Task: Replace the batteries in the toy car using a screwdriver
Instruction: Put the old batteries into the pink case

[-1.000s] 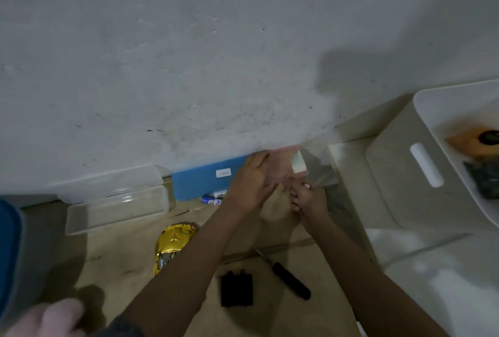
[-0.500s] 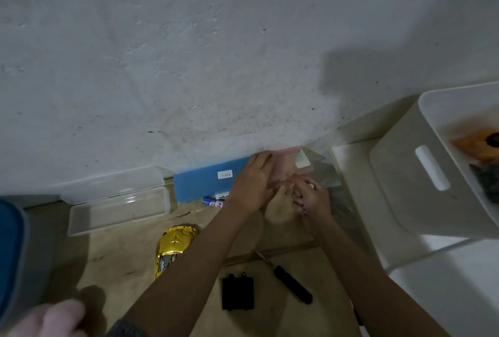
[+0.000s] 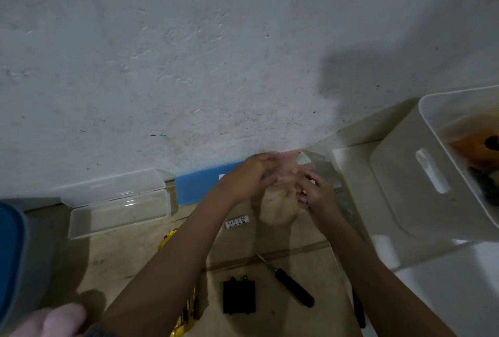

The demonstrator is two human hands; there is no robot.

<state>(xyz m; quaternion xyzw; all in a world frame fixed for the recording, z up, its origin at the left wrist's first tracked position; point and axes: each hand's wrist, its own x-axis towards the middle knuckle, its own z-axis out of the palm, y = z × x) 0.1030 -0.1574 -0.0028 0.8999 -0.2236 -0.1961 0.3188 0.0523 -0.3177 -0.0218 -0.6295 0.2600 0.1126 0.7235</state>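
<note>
My left hand [image 3: 248, 177] grips a pink see-through case [image 3: 290, 161] against the wall. My right hand [image 3: 316, 190] has its fingers curled at the case's near edge; blur hides what they pinch. A white battery [image 3: 237, 222] lies on the table just below my left wrist. The gold toy car [image 3: 168, 238] is mostly hidden under my left forearm. Its black battery cover [image 3: 239, 296] lies nearer to me, and the black-handled screwdriver [image 3: 293, 286] rests to the cover's right.
A blue box [image 3: 199, 185] stands against the wall behind my left hand, with an open clear plastic container [image 3: 118, 209] to its left. A white bin [image 3: 405, 188] holding toys sits at the right. A blue-lidded tub [image 3: 10, 255] is at the far left.
My left forearm has swung over the gold car and hides most of it. A white battery now shows on the table under the hands. Both hands stay at the pink case.
</note>
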